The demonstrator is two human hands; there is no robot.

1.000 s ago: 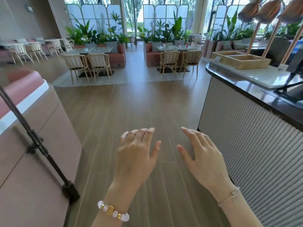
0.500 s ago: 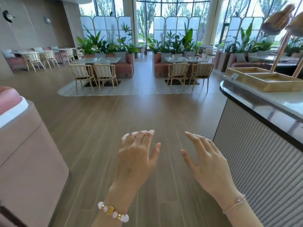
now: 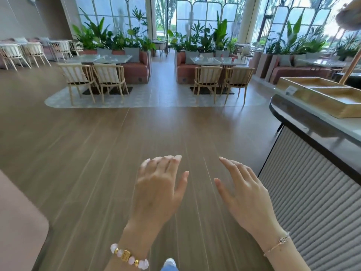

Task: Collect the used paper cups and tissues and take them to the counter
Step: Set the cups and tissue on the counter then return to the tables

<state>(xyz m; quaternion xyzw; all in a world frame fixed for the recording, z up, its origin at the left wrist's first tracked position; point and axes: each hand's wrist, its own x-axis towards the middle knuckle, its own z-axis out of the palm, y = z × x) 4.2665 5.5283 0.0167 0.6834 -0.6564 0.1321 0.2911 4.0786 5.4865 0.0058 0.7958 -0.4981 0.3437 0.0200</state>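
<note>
My grip is empty on both sides, left hand (image 3: 158, 190) and right hand (image 3: 244, 194) spread and relaxed. What I judge to be small red paper cups (image 3: 221, 55) stand on the pale dining table (image 3: 205, 60) far ahead, slightly toward my right hand. The dark-topped ribbed counter (image 3: 304, 122) is beside that hand.

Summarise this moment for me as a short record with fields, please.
Setting: café hall, wood floor, chairs ahead
Left hand: open, empty, bead bracelet on wrist
Right hand: open, empty, thin chain on wrist
Counter: at the right, wooden trays on top
Task items: none in hand; small red items on a far table, too small to identify
</note>
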